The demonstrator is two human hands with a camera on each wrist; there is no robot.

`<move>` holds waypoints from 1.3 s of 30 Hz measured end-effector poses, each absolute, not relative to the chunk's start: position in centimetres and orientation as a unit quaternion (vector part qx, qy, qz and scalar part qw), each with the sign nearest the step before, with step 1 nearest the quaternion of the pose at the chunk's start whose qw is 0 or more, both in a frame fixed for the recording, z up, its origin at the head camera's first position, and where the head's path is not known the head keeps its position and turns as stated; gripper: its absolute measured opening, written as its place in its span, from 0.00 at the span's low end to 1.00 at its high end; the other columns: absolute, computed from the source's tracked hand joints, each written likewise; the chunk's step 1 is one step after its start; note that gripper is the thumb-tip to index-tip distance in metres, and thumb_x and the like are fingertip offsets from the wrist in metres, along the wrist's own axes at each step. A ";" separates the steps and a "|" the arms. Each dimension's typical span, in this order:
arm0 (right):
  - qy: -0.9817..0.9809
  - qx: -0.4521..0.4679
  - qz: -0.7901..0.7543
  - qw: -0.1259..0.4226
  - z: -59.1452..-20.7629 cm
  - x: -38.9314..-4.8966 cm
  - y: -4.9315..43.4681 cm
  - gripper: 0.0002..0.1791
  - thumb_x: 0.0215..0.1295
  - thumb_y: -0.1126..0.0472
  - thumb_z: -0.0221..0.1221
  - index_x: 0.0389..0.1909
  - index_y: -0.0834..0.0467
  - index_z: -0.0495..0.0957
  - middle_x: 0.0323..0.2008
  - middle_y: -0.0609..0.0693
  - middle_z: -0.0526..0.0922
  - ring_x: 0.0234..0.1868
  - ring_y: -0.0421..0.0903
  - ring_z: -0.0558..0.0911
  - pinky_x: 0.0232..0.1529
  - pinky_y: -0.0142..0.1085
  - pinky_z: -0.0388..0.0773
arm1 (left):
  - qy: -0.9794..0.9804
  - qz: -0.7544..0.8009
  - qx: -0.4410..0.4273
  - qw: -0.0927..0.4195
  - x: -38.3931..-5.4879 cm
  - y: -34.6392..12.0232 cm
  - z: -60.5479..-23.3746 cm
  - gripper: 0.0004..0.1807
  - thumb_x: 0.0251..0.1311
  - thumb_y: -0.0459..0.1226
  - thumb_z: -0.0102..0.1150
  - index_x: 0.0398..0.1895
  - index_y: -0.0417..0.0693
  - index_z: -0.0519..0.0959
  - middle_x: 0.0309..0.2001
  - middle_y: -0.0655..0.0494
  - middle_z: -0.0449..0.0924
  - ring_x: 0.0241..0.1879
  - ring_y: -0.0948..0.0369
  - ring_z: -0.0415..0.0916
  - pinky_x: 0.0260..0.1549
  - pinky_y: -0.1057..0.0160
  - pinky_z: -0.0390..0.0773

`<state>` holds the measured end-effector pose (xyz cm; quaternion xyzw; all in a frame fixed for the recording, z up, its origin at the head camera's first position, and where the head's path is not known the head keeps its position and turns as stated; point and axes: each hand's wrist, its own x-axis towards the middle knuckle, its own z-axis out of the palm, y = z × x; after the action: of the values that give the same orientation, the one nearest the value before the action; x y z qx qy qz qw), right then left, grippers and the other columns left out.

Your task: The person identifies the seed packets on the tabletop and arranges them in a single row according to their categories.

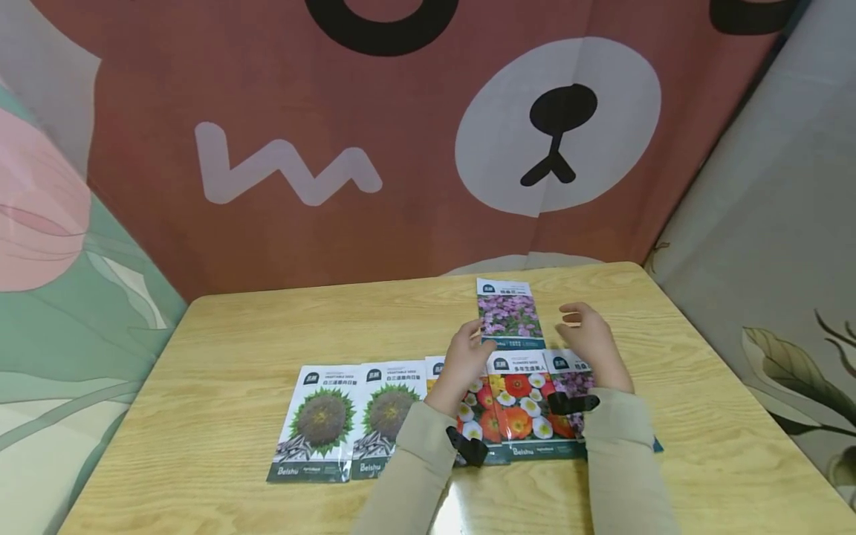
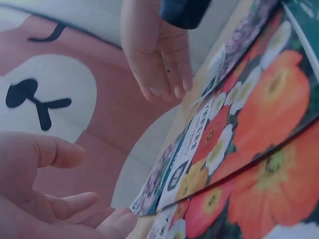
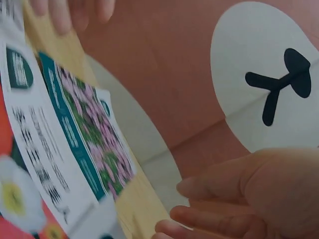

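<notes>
A seed packet with purple flowers (image 1: pixel 511 316) lies alone near the back of the table. Beside its lower left corner is my left hand (image 1: pixel 461 364), fingers relaxed and thumb close to the packet's edge. My right hand (image 1: pixel 591 342) hovers right of the same packet with loosely bent fingers and nothing in them. In the right wrist view, the purple packet (image 3: pixel 94 129) lies between the two hands, apart from the right fingers. Below stand two poppy packets (image 1: pixel 518 423) in an overlapping row, partly hidden by the left hand, and another purple flower packet (image 1: pixel 571 383) behind the right wrist.
Two sunflower seed packets (image 1: pixel 324 420) lie at the row's left end, the second partly behind the left sleeve. The wooden table (image 1: pixel 221 401) ends at a curtain (image 1: pixel 281 238) with a cartoon bear. A pale patterned curtain (image 1: pixel 756 223) hangs at the right.
</notes>
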<state>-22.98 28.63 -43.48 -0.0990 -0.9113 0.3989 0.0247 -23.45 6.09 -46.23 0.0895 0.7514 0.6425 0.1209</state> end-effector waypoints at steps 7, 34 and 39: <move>-0.912 -0.088 0.399 0.013 -43.9 -23.7 27.2 0.27 0.75 0.63 0.52 0.69 0.72 0.63 0.63 0.76 0.69 0.63 0.71 0.73 0.56 0.58 0.78 | 0.722 0.671 0.059 0.157 -23.8 5.5 -46.7 0.35 0.72 0.40 0.51 0.78 0.37 0.56 0.75 0.36 0.58 0.73 0.41 0.59 0.68 0.42 0.65; -0.888 -0.070 0.455 -0.022 -45.3 -24.5 25.3 0.29 0.75 0.61 0.54 0.73 0.66 0.63 0.69 0.71 0.66 0.67 0.70 0.68 0.61 0.63 0.71 | 0.696 0.706 0.012 0.129 -24.4 4.6 -47.8 0.29 0.70 0.36 0.49 0.71 0.32 0.66 0.68 0.34 0.69 0.64 0.42 0.71 0.64 0.46 0.72; -0.876 -0.067 0.477 -0.004 -45.3 -24.5 25.2 0.26 0.75 0.66 0.54 0.71 0.67 0.65 0.68 0.70 0.67 0.66 0.70 0.71 0.60 0.59 0.75 | 0.701 0.704 0.007 0.114 -24.5 4.4 -47.9 0.27 0.69 0.35 0.50 0.70 0.31 0.68 0.66 0.35 0.71 0.62 0.43 0.73 0.62 0.47 0.74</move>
<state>-24.55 25.21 -45.27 -0.0674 -0.8765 0.4767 -0.0039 -24.54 4.35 -47.85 0.0068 0.7014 0.7036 0.1138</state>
